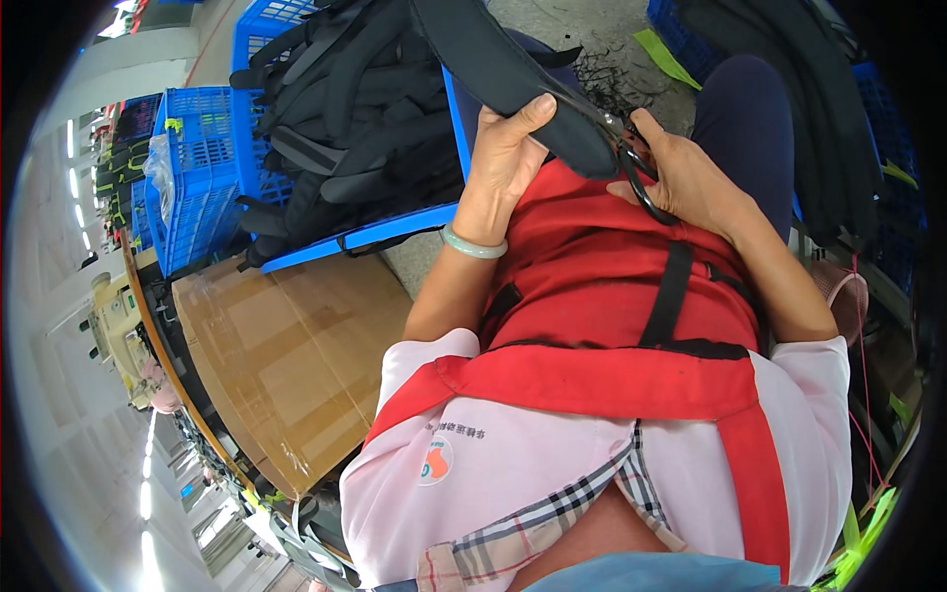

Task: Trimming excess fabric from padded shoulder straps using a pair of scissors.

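Note:
A black padded strap (pixel 493 71) with a rounded end runs from the top of the head view down over my lap. My left hand (pixel 501 163), a pale green bangle at its wrist, grips the strap near that end, thumb on top. In my right hand (pixel 695 183) is a pair of scissors (pixel 638 187) with black handles, fingers in the loops. The scissors' pivot lies against the strap's right edge, close to its rounded tip. The blades are partly hidden, so how far apart they stand does not show.
A blue crate (pixel 414 219) heaped with black straps (pixel 345 109) is at my left front, beside a cardboard box (pixel 286 365). Another blue crate (pixel 197 148) stands farther left. More black straps (pixel 799 99) hang at my right. Dark trimmings (pixel 607 84) litter the floor.

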Motion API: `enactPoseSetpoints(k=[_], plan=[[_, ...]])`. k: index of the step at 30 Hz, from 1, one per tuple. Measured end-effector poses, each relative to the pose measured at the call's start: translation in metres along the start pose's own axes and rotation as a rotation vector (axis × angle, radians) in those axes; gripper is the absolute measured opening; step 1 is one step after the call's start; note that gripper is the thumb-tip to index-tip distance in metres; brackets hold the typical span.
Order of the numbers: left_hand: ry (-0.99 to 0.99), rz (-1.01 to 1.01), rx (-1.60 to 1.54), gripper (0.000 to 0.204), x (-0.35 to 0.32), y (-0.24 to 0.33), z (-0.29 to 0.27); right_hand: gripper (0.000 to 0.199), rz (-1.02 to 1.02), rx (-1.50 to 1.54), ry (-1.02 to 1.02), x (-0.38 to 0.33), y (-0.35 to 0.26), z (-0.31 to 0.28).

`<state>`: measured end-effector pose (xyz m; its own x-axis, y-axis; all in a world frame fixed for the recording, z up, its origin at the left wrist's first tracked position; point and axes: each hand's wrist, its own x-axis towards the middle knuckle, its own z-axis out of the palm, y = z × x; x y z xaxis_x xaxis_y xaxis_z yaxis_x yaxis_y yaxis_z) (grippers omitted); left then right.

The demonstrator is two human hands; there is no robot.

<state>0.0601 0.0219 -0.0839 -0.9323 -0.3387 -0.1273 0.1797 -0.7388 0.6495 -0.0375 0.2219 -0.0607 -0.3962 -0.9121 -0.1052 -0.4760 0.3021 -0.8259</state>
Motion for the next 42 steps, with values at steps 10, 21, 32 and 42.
enactPoseSetpoints(k=[10, 21, 32, 42], plan=[[-0.080, -0.180, -0.040, 0.019, -0.001, 0.023, 0.001, 0.037, 0.172, 0.049, 0.030, 0.003, -0.008, -0.001], [-0.035, 0.019, 0.067, 0.017, 0.010, 0.005, -0.006, 0.033, 0.078, 0.038, 0.111, 0.005, 0.014, 0.006], [-0.048, -0.008, 0.066, 0.025, 0.013, 0.011, -0.003, 0.042, 0.039, 0.010, 0.079, 0.004, 0.006, 0.000], [-0.024, -0.027, 0.039, 0.027, 0.011, 0.009, -0.005, 0.031, 0.147, 0.008, 0.052, 0.007, 0.001, 0.001]])
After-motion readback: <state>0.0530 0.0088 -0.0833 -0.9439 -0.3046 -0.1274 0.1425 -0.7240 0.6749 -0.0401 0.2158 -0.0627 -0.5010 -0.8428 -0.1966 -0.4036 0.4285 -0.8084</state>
